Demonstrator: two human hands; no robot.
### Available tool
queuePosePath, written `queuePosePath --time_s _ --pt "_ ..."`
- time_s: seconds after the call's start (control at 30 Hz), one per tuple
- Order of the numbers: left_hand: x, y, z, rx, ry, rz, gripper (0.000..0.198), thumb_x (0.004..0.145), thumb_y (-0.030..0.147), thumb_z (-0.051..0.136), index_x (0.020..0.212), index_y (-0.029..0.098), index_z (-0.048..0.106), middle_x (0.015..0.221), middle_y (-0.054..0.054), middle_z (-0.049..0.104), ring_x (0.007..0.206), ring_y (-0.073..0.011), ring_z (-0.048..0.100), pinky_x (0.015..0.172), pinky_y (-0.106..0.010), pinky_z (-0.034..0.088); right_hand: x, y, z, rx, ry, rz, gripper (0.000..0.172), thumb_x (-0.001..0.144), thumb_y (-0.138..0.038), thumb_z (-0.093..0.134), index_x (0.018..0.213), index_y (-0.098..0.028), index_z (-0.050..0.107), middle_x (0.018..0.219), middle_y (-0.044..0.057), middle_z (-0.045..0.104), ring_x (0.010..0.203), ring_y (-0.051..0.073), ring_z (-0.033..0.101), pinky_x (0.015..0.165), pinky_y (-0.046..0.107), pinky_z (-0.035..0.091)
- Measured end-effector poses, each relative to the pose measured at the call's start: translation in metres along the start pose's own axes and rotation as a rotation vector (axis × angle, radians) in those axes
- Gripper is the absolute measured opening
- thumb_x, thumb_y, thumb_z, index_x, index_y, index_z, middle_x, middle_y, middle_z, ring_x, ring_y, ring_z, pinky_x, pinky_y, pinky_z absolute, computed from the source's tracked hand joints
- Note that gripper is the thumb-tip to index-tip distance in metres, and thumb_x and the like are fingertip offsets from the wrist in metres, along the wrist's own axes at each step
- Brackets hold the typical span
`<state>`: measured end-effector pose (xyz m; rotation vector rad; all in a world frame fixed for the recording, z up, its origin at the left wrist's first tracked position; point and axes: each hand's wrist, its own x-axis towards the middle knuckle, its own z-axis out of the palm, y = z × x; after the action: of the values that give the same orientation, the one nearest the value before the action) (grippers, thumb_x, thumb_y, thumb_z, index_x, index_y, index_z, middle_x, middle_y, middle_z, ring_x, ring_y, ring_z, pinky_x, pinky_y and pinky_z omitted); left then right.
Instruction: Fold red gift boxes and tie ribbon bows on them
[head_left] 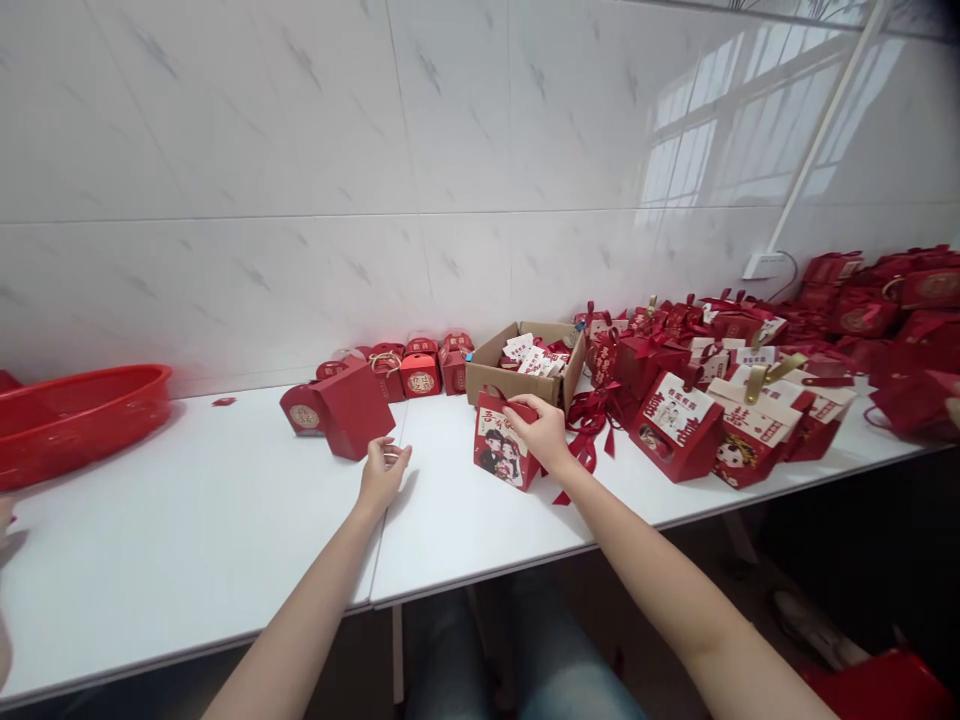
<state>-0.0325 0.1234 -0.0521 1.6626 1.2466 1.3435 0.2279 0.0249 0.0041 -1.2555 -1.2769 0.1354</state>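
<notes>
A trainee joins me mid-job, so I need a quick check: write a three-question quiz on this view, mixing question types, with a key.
1. What does the right hand hold?
2. True or false: the cardboard box is closed.
3. On which side of the picture is the red tub? A) left B) middle C) right

Key:
1. A red box printed with a couple.
2. False; it is open, with printed pieces showing inside.
3. A.
</notes>
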Motion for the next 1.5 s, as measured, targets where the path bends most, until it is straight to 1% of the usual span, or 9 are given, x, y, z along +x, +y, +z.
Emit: queuePosePath --time_s 0.13,0.53,0.67,0.8,1.03,1.13,1.23,1.37,1.5 --pt "0.001 -0.003 0.0 0.0 -0.007 -0.001 0.044 0.068 0.044 0.063 0.099 0.022 0.041 0.081 0.003 0.052 0.065 -0.0122 0.057 0.054 -0.026 0.045 -0.006 0.001 -0.019 -0.073 -0.044 0.02 0.04 0.068 -0.046 0.068 0.096 -0.016 0.066 0.093 0.009 0.069 0.081 0.022 0.064 0.071 0.033 0.05" --pt "0.0 -0.006 0.0 -0.001 0.008 -0.011 0.041 0.07 0.042 0.061 0.1 0.022 0.041 0.082 0.003 0.054 0.066 -0.0123 0.058 0.063 -0.03 0.047 0.008 -0.012 -0.04 -0.207 -0.156 -0.016 0.027 0.074 -0.04 0.062 0.066 -0.015 0.07 0.062 0.006 0.067 0.056 0.019 0.06 0.051 0.029 0.045" --pt "-0.001 -0.006 0.0 0.014 0.004 -0.004 0.039 0.072 0.041 0.06 0.1 0.021 0.042 0.083 0.002 0.055 0.067 -0.0125 0.059 0.067 -0.031 0.047 0.021 -0.039 -0.089 -0.211 0.082 -0.014 0.041 0.078 -0.048 0.056 0.083 -0.01 0.07 0.072 0.012 0.068 0.055 0.019 0.06 0.046 0.03 0.044" --pt "-0.001 -0.006 0.0 0.029 0.007 -0.007 0.038 0.072 0.043 0.059 0.099 0.02 0.044 0.082 0.001 0.055 0.066 -0.0137 0.058 0.067 -0.032 0.046 0.057 -0.063 -0.163 -0.399 0.624 -0.13 0.053 0.077 -0.055 0.058 0.093 -0.006 0.069 0.071 0.015 0.066 0.056 0.019 0.062 0.05 0.031 0.043" --pt "0.0 -0.004 0.001 0.035 0.029 0.015 0.035 0.072 0.043 0.057 0.096 0.021 0.046 0.082 0.0 0.055 0.064 -0.0139 0.058 0.065 -0.033 0.048 0.136 -0.023 -0.23 -0.628 0.683 0.132 0.043 0.075 -0.032 0.065 0.111 -0.008 0.062 0.108 0.024 0.059 0.102 0.029 0.059 0.09 0.043 0.042" --pt "-0.001 -0.001 0.001 0.059 0.051 0.051 0.03 0.073 0.041 0.057 0.093 0.02 0.049 0.078 0.0 0.055 0.061 -0.0142 0.056 0.06 -0.031 0.047 0.129 -0.002 -0.218 -0.515 0.8 0.111 0.056 0.073 -0.021 0.064 0.123 -0.003 0.047 0.124 0.032 0.043 0.11 0.03 0.053 0.087 0.038 0.045" --pt "-0.002 0.003 -0.003 0.125 0.13 0.118 0.021 0.074 0.035 0.056 0.089 0.02 0.052 0.078 -0.001 0.055 0.065 -0.0153 0.054 0.062 -0.03 0.045 0.099 0.01 -0.178 -0.351 0.788 -0.086 0.047 0.073 -0.011 0.055 0.119 -0.008 0.044 0.127 0.028 0.038 0.089 0.019 0.061 0.073 0.029 0.051" --pt "-0.004 0.006 -0.014 0.251 0.347 0.194 0.014 0.077 0.025 0.052 0.089 0.02 0.05 0.083 -0.003 0.05 0.076 -0.017 0.051 0.073 -0.031 0.044 0.067 0.019 -0.1 -0.177 0.61 -0.35 0.037 0.077 -0.017 0.048 0.114 -0.015 0.042 0.133 0.022 0.032 0.093 0.018 0.06 0.071 0.032 0.052" --pt "-0.008 0.006 -0.017 0.337 0.361 0.242 0.015 0.077 0.02 0.052 0.092 0.02 0.048 0.083 -0.003 0.049 0.071 -0.0165 0.049 0.069 -0.03 0.043 0.065 0.025 -0.036 -0.404 0.231 -0.284 0.032 0.078 -0.027 0.05 0.107 -0.012 0.054 0.12 0.02 0.051 0.116 0.029 0.049 0.089 0.042 0.044"
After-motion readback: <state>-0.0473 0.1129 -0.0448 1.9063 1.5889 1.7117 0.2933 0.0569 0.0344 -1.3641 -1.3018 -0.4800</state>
